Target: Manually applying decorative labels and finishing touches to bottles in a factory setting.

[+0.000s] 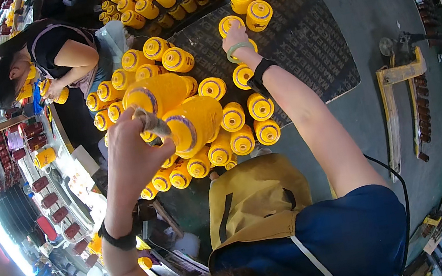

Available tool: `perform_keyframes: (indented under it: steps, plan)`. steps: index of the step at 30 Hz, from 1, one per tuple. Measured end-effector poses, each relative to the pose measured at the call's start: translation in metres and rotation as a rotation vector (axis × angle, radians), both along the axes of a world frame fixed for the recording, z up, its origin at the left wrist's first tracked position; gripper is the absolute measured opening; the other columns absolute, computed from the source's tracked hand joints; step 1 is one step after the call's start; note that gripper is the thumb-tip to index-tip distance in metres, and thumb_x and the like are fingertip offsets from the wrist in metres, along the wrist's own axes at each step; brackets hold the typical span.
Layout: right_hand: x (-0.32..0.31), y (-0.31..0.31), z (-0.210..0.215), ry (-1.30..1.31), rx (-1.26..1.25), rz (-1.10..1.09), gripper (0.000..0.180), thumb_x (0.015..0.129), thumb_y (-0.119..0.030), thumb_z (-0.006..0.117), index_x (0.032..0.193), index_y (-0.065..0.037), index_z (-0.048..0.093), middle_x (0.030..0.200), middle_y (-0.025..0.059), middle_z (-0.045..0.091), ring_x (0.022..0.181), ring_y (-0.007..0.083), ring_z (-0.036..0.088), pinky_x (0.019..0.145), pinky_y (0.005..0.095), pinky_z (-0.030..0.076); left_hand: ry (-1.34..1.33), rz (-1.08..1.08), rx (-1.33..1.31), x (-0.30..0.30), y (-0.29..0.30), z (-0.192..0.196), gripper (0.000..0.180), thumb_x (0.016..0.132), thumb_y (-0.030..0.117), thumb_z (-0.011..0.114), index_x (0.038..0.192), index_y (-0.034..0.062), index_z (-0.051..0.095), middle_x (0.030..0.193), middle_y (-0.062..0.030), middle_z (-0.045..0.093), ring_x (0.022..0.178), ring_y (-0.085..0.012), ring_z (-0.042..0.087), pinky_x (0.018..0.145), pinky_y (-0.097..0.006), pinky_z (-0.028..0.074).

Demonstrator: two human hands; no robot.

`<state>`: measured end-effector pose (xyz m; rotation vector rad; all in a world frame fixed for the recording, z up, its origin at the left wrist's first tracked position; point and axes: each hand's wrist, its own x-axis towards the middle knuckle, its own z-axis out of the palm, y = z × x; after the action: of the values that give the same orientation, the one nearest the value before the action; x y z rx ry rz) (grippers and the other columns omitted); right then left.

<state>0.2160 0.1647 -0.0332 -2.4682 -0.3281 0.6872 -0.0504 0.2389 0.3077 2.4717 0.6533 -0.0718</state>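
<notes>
My left hand, a grey-brown wrap on one finger, is closed on two yellow cylinders raised toward me: an upper one and a lower one. Both have dark-ringed ends, and part of the grip is hidden behind them. Stretched forward, my right hand closes from above round the top of another yellow cylinder standing on a dark printed board. Several similar cylinders stand beyond it, including one just to its right. Many more crowd below and around my left hand.
At the left a co-worker handles a yellow cylinder beside a bench with dark red pieces. More yellow cylinders fill a far table. A wooden frame stands on the floor at right; a mustard apron covers my lap.
</notes>
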Motion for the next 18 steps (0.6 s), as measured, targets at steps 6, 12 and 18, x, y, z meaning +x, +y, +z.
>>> perform_keyframes:
  steps: [6,12,18]
  plan:
    - [0.009,0.017,0.0,0.039,-0.095,-0.008,0.043,0.099,-0.021,0.052,0.138,-0.007,0.044,0.136,0.0305,0.046,0.125,0.0435,0.054,0.097,0.0549,0.049,-0.056,-0.1,-0.027,0.036,0.015,-0.023,0.018,0.066,0.011,0.078,0.076,-0.0007,0.069,0.081,-0.0127,0.069,0.077,-0.0266,0.069,0.074,-0.034,0.052]
    - [0.043,0.003,-0.008,0.093,-0.174,0.128,0.04,0.102,-0.028,0.045,0.136,-0.007,0.053,0.137,0.0232,0.056,0.125,0.0377,0.058,0.099,0.0514,0.051,0.011,-0.111,0.039,0.081,0.022,-0.045,0.024,0.065,0.018,0.078,0.077,-0.0008,0.072,0.078,-0.0144,0.071,0.076,-0.0279,0.071,0.074,-0.036,0.054]
    - [0.057,-0.039,0.022,-0.022,-0.109,0.257,0.033,0.096,-0.014,0.054,0.128,-0.003,0.054,0.13,0.0266,0.058,0.12,0.0434,0.058,0.099,0.0496,0.05,-0.029,-0.075,-0.046,0.113,0.048,-0.072,0.027,0.066,0.021,0.081,0.075,-0.0027,0.072,0.078,-0.0113,0.075,0.073,-0.0188,0.072,0.073,-0.032,0.055]
